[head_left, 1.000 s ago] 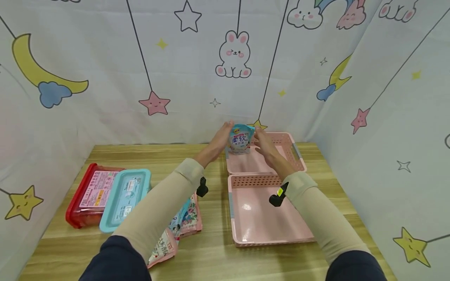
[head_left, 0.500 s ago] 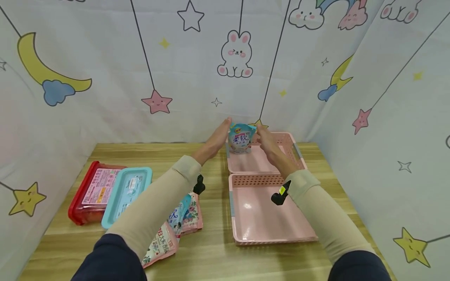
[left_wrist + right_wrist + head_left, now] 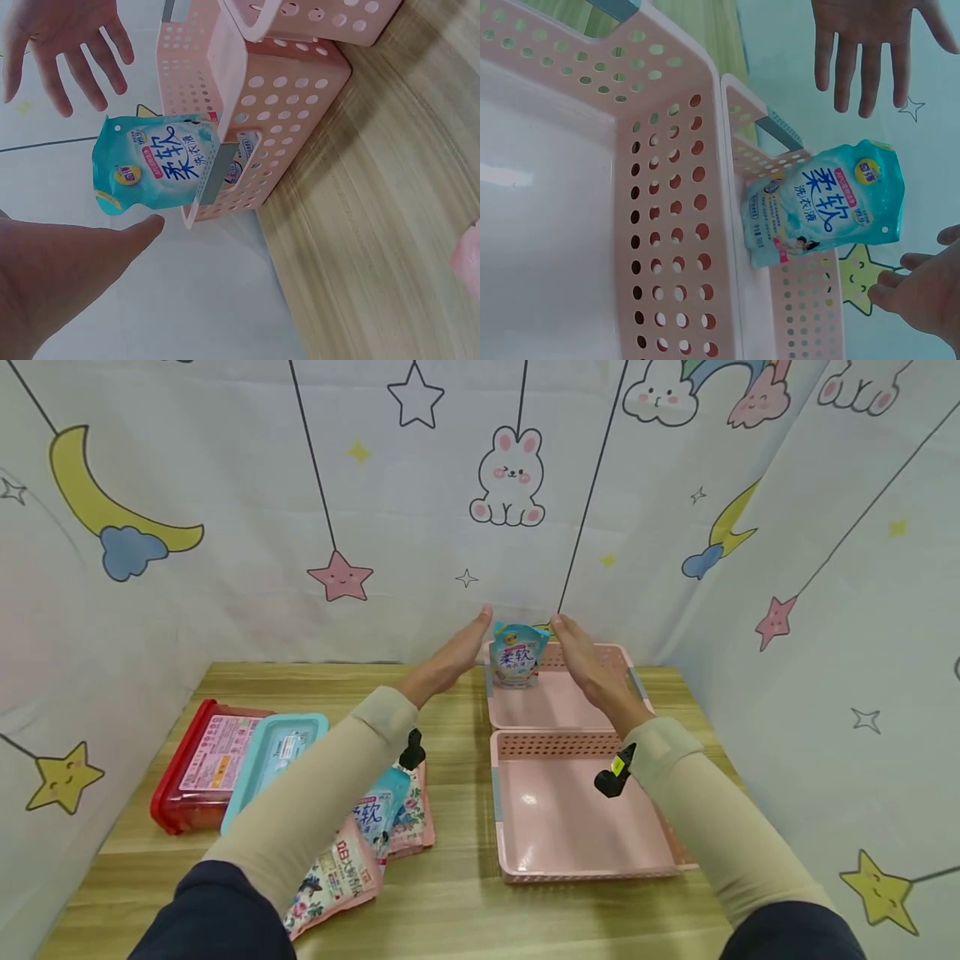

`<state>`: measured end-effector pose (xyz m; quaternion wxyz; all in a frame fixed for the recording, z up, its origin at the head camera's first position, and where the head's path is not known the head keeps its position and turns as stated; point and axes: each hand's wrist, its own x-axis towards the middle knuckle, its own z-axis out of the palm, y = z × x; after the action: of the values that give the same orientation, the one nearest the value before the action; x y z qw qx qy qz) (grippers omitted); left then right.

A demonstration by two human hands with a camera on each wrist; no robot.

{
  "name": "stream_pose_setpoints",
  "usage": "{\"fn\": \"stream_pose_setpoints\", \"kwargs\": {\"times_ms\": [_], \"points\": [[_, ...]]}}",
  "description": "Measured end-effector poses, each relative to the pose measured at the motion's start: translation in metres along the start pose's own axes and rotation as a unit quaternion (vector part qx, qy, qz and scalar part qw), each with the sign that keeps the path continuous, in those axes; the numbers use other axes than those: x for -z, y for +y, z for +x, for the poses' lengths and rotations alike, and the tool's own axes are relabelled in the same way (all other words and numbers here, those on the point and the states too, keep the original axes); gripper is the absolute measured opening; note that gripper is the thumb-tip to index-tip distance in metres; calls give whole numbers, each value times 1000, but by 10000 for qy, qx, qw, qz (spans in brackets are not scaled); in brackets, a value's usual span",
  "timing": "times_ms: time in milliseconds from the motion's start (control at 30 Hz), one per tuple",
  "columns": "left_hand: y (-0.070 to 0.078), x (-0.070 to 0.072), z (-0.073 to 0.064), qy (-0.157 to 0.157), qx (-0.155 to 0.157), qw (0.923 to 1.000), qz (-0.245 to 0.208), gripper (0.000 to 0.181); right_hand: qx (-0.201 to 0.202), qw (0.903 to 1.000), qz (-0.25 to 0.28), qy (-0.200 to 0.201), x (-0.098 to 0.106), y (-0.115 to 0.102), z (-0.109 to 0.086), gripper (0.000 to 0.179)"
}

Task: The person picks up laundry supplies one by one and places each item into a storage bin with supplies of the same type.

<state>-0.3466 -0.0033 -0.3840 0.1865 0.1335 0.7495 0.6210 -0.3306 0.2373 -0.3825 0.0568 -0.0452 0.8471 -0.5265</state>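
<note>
A blue laundry detergent pouch (image 3: pixel 517 657) stands upright in the back left corner of the far pink basket (image 3: pixel 555 714). To its left is my left hand (image 3: pixel 454 653), fingers straight and apart from the pouch. My right hand (image 3: pixel 583 662) is on the other side, its fingers extended and holding nothing. In the left wrist view the detergent pouch (image 3: pixel 154 163) rises above the basket's rim, with a gap to each hand. The right wrist view shows the same pouch (image 3: pixel 825 202) leaning a little against the basket wall.
A second pink basket (image 3: pixel 585 818) sits in front of the far one. Left on the wooden table are a red-lidded tub (image 3: pixel 198 768), a light blue lidded box (image 3: pixel 281 747) and several pouches (image 3: pixel 337 872), partly behind my left forearm. A printed curtain (image 3: pixel 420 510) hangs behind.
Both hands have let go of the detergent pouch and spread apart, left hand to the left and right hand to the right. The pouch stays standing in the far basket.
</note>
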Motion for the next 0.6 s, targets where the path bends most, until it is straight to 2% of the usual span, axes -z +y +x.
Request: {"fn": "stream_pose_setpoints", "kwargs": {"times_ms": [267,400,600], "points": [[9,13,-13,-510,-114,9961,713,83,71,9996,-271,4,8,-9,-4,85],[12,21,-19,-630,-156,9950,756,79,254,9990,-376,6,10,-15,-7,85],[20,32,-26,-652,3,9944,831,78,454,9974,-550,66,11,-27,-12,84]]}}
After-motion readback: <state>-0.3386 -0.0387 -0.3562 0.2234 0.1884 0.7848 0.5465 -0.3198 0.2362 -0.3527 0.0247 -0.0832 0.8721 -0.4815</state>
